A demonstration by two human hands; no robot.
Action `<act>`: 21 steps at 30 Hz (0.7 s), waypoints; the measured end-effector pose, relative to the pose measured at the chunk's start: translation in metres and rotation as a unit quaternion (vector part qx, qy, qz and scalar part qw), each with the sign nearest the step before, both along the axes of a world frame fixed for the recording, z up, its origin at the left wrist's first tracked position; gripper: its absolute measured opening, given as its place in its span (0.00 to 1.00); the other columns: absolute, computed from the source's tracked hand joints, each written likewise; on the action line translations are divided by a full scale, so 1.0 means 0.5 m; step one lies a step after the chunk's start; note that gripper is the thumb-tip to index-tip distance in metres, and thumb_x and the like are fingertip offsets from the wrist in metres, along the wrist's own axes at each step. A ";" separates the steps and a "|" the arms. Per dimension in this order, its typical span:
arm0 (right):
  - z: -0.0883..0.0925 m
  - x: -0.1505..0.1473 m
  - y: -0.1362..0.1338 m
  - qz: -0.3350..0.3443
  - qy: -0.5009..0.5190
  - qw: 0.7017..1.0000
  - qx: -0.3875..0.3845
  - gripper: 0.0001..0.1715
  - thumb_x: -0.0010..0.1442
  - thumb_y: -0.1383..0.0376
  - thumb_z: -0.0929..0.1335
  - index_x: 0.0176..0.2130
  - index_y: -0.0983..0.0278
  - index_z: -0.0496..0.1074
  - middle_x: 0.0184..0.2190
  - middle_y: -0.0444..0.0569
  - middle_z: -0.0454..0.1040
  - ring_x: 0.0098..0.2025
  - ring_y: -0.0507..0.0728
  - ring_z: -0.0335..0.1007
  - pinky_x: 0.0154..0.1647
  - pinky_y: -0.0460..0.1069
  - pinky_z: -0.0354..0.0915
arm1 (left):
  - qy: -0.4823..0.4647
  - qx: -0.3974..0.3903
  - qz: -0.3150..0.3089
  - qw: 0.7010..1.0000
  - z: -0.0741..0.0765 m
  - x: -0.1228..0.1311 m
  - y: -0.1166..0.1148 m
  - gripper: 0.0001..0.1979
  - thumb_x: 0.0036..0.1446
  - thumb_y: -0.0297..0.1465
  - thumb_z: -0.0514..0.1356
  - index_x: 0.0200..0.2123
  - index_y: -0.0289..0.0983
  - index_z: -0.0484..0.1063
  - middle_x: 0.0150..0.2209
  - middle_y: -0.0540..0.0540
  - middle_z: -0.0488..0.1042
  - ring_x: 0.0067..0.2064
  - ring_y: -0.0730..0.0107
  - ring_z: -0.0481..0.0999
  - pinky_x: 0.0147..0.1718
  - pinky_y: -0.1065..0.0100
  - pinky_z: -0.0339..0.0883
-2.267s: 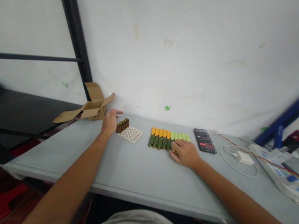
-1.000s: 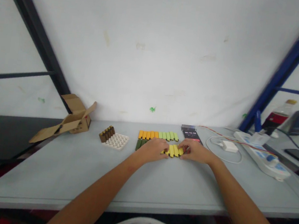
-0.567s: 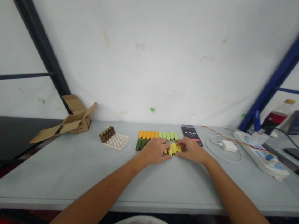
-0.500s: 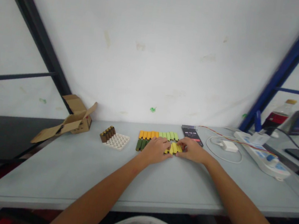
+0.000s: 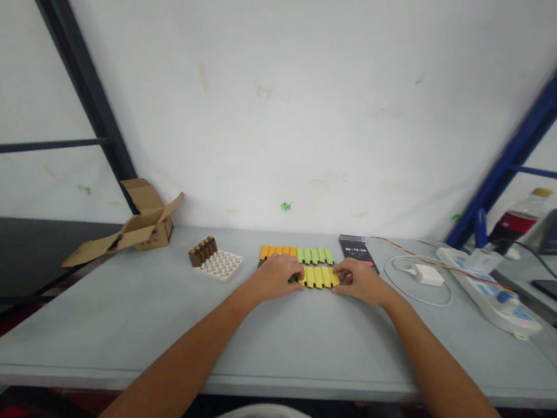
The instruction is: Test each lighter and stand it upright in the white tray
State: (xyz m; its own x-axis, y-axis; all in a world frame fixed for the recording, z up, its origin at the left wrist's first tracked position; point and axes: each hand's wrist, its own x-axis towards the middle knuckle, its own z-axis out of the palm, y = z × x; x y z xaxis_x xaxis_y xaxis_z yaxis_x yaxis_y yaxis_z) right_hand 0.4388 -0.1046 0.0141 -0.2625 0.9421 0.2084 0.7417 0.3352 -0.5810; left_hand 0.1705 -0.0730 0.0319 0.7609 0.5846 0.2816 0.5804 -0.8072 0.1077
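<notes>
at the middle of the table, on my remote feed, i have both hands at the row of yellow pieces. taking that row as the clock's centre, my left hand is at nine, palm down, half curled, thumb and forefinger slightly apart by the row's left end. my right hand is at three, curled the same way, fingertips touching the right end. i cannot tell whether either grips a piece or only presses. the yellow row lies flat between them, its pieces side by side.

a sliver of dark green pieces shows behind my left hand. light green pieces lie just beyond at twelve, with orange pieces next to them towards ten.

farther out at nine is a white tray; dark brown cylinders stand at its left end, though i cannot tell if they are seated in it. past that, near ten, a cardboard box sits flaps open, its inside hidden. a phone lies at one; a bottle holding dark liquid stands well out towards two.
</notes>
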 end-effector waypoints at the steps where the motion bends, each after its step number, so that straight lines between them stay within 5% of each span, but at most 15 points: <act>1: -0.001 0.000 0.000 0.000 0.003 1.000 0.003 0.23 0.46 0.65 0.76 0.43 0.68 0.75 0.39 0.53 0.75 0.37 0.56 0.74 0.37 0.50 0.71 | -0.001 0.001 -0.003 1.000 0.001 0.002 0.000 0.09 0.56 0.37 0.66 0.37 0.39 0.75 0.39 0.46 0.76 0.45 0.60 0.74 0.46 0.61 0.64; 6: -0.004 0.001 0.000 -0.020 0.032 0.998 0.055 0.24 0.50 0.58 0.75 0.44 0.67 0.75 0.37 0.52 0.76 0.35 0.56 0.73 0.35 0.51 0.71 | -0.073 0.036 0.025 0.996 0.057 -0.054 0.008 0.11 0.63 0.41 0.59 0.40 0.41 0.75 0.42 0.46 0.77 0.47 0.62 0.74 0.48 0.62 0.64; 10: 0.008 -0.010 0.002 -0.033 0.034 0.990 0.134 0.18 0.58 0.55 0.70 0.42 0.66 0.74 0.35 0.52 0.74 0.31 0.55 0.70 0.33 0.51 0.68 | -0.075 0.135 0.296 0.943 0.103 -0.175 0.031 0.18 0.67 0.41 0.49 0.42 0.37 0.74 0.42 0.40 0.77 0.47 0.56 0.75 0.48 0.59 0.64; 14: 0.024 -0.033 -0.009 -0.013 0.012 0.981 0.195 0.13 0.61 0.58 0.67 0.40 0.65 0.74 0.32 0.52 0.72 0.30 0.56 0.67 0.33 0.52 0.66 | 0.048 0.098 0.477 0.872 0.086 -0.268 0.059 0.30 0.65 0.50 0.46 0.45 0.31 0.75 0.44 0.30 0.77 0.46 0.43 0.76 0.43 0.53 0.67; 18: 0.048 -0.102 -0.031 0.052 0.006 0.972 0.231 0.08 0.64 0.64 0.64 0.38 0.64 0.72 0.35 0.53 0.73 0.38 0.58 0.69 0.42 0.53 0.67 | 0.108 0.043 0.481 0.869 0.052 -0.301 0.083 0.31 0.67 0.47 0.42 0.43 0.31 0.77 0.40 0.30 0.79 0.42 0.43 0.79 0.39 0.54 0.69; 21: 0.072 -0.220 -0.033 0.152 -0.039 0.961 0.227 0.08 0.64 0.66 0.64 0.41 0.65 0.72 0.39 0.54 0.73 0.44 0.59 0.69 0.49 0.54 0.66 | 0.132 0.069 0.451 0.880 0.042 -0.309 0.095 0.30 0.67 0.45 0.41 0.43 0.31 0.77 0.39 0.30 0.79 0.42 0.43 0.80 0.39 0.54 0.69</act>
